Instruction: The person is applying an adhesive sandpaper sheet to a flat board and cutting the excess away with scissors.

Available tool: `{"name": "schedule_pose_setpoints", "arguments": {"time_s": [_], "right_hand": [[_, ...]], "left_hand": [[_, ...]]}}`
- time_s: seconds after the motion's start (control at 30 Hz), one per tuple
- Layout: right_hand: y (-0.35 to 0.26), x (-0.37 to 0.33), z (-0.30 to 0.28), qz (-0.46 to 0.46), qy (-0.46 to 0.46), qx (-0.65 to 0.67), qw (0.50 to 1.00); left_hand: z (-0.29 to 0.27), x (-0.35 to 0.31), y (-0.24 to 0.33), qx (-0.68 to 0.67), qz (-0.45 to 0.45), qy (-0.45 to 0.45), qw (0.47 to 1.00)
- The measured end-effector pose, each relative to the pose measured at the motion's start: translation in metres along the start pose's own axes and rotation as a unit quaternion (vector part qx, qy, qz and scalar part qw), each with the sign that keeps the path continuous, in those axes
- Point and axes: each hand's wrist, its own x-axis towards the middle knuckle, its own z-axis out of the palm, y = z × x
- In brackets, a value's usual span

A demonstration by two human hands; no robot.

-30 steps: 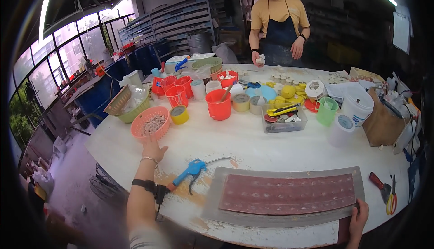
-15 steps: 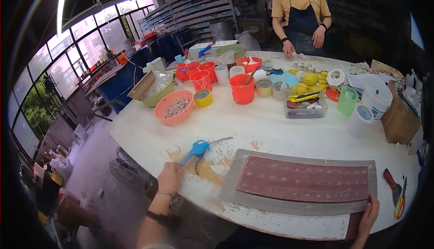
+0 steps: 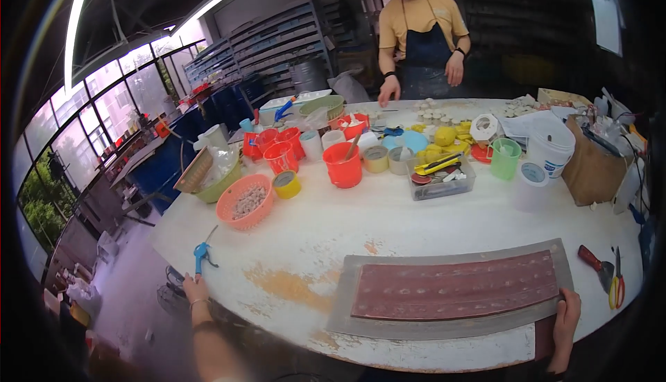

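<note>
My left hand (image 3: pixel 195 289) is closed round the handle of a blue air blow gun (image 3: pixel 201 252), at the table's left front edge. The gun's thin metal nozzle points up and away, over the tabletop. At the right, my right hand (image 3: pixel 569 310) has its fingers bent over the right edge of a grey board (image 3: pixel 345 297), near its front corner. On that board lies a dark red sheet (image 3: pixel 454 285) with rows of pale, dusty spots. Another dark red piece (image 3: pixel 544 339) shows below the board, beside my right hand.
A red-handled scraper (image 3: pixel 595 264) and yellow-red scissors (image 3: pixel 616 288) lie right of the board. Behind are a pink basket (image 3: pixel 225 209) of small pieces, red buckets (image 3: pixel 343 167), a clear tool box (image 3: pixel 440 186) and a white tub (image 3: pixel 551 146). Across the table stands a person (image 3: pixel 423 35) in an apron.
My left hand has carried the blow gun left, away from the board to the table's edge, and its nozzle has swung from pointing right to pointing away. My right hand stays at the board.
</note>
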Motion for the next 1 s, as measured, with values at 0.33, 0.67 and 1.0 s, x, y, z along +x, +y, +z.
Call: {"name": "schedule_pose_setpoints", "arguments": {"time_s": [0.33, 0.67, 1.0], "right_hand": [[-0.028, 0.017, -0.003, -0.083, 0.034, -0.011, 0.996], [-0.023, 0.02, -0.006, -0.086, 0.045, -0.001, 0.995], [-0.025, 0.016, -0.004, -0.063, 0.049, 0.02, 0.997]], "left_hand": [[0.016, -0.109, 0.106, -0.009, 0.275, -0.141, 0.951], [-0.03, -0.271, 0.169, -0.034, 0.426, -0.116, 0.897], [-0.033, -0.268, 0.168, -0.159, 0.327, -0.106, 0.925]]}}
